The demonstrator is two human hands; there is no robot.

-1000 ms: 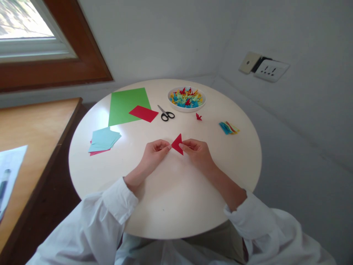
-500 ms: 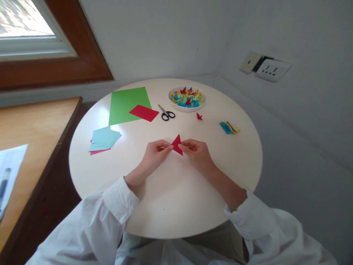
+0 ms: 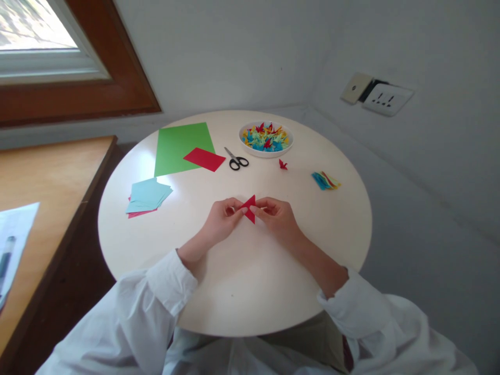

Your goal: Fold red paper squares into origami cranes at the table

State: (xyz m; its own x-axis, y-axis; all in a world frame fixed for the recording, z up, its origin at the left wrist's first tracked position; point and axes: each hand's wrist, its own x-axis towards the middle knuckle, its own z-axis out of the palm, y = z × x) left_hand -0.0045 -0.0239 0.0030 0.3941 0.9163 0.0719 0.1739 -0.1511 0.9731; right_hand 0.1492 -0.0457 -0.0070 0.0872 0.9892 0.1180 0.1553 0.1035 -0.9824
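A small piece of folded red paper (image 3: 252,216), triangular in outline, is held between my two hands over the middle of the round table. My left hand (image 3: 223,219) pinches its left side between thumb and fingers. On the right side, my right hand (image 3: 276,214) grips it the same way, with the thumb lying on its face. The two thumb tips are close together, and the fingertips behind the paper are hidden. Beyond my hands, a small red origami bird (image 3: 283,165) lies on the table.
A white dish (image 3: 265,154) of colourful folded birds stands at the back. Black-handled scissors (image 3: 236,161), red paper (image 3: 203,159) and a green sheet (image 3: 179,148) lie left of it. Light blue squares (image 3: 146,197) are at left, coloured strips (image 3: 325,180) at right. The round table (image 3: 234,291) has a curved edge.
The red paper has turned slightly and sits a little lower between my fingers. My thumbs have moved closer together. Everything else on the table stays as it was.
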